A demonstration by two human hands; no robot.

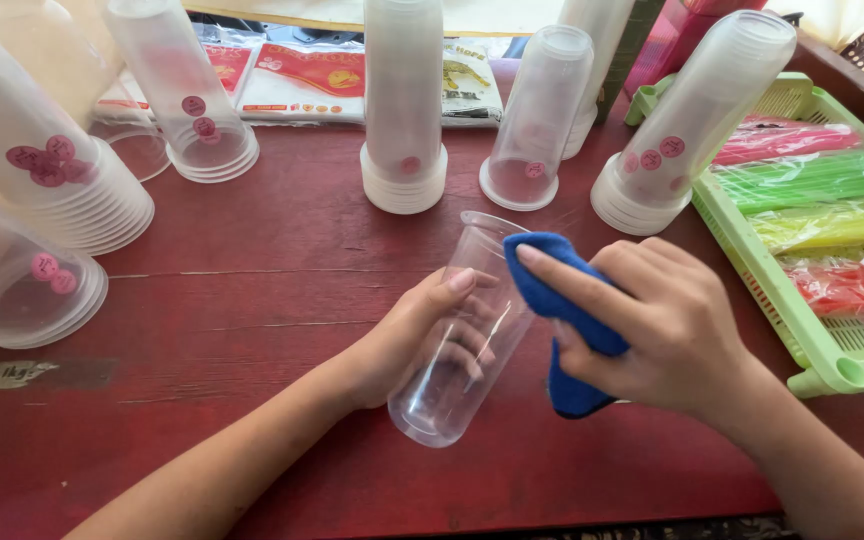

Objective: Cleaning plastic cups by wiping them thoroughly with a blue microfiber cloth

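Note:
My left hand (407, 335) grips a clear plastic cup (452, 385), held tilted above the red table (232, 300) with its open mouth pointing away from me. My right hand (667, 320) holds a blue cloth (564, 300) and presses it against the cup's right side near the rim. The index finger lies along the top of the cloth. Both forearms come in from the bottom edge.
Stacks of upside-down clear cups with pink round stickers stand across the back: far left (47, 170), (12, 285), back (187, 95), middle (404, 110), (537, 125), right (687, 125). A green basket (832, 365) with packs of coloured straws sits at the right. Printed packets (302, 85) lie behind.

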